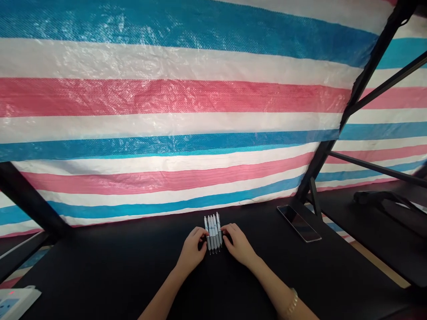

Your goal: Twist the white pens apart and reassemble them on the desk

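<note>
A row of several slim pens [212, 234], white above and greyish on the lower barrels, lies side by side on the black table [116, 266]. Their upper ends form a slightly uneven line. My left hand [193, 249] is at the left side of the row, its curled fingers and thumb against the outermost pen. From the opposite side, my right hand [240, 245] has its bent fingertips at the rightmost pen. Between them the two hands hold the row together. The undersides of the fingers are hidden.
A dark smartphone [299, 223] lies at the right back of the table. In the lower left corner is a white power strip [18, 302] with a red light. Black metal posts [320, 166] frame the striped sheet [167, 98] behind. A second black surface stands right.
</note>
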Action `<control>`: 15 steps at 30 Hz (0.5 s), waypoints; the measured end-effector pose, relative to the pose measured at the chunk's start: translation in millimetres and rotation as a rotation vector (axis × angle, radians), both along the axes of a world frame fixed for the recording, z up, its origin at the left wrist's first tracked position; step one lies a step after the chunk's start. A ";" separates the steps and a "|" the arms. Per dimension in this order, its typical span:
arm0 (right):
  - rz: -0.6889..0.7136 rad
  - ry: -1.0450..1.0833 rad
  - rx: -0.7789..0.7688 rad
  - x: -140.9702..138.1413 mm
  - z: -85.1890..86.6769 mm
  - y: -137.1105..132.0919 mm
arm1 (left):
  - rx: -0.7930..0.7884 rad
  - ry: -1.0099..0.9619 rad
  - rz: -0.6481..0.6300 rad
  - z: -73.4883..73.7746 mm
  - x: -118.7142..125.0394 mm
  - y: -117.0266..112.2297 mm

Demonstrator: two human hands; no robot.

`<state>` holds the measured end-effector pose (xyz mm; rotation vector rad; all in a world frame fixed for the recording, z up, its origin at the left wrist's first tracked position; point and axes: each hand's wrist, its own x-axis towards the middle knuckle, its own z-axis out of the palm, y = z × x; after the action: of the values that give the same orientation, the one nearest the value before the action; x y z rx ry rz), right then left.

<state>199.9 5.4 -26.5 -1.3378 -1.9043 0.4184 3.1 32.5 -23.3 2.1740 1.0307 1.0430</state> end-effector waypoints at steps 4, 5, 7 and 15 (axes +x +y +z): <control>0.030 -0.052 0.019 2.2 1.7 -5.5 | 0.081 0.094 0.004 3.1 1.8 -3.2; 0.036 -0.060 0.020 2.3 2.4 -6.4 | 0.106 0.117 0.004 3.0 1.8 -3.2; 0.041 -0.068 0.017 2.6 3.5 -7.8 | 0.142 0.153 0.001 1.8 1.5 -3.1; 0.004 -0.024 -0.019 3.5 6.7 -10.1 | 0.193 0.227 -0.066 -2.3 -1.8 -2.4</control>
<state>203.4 -4.8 -19.7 -1.3576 -1.9277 0.4251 1.3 30.0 -25.6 2.5123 0.9827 0.9139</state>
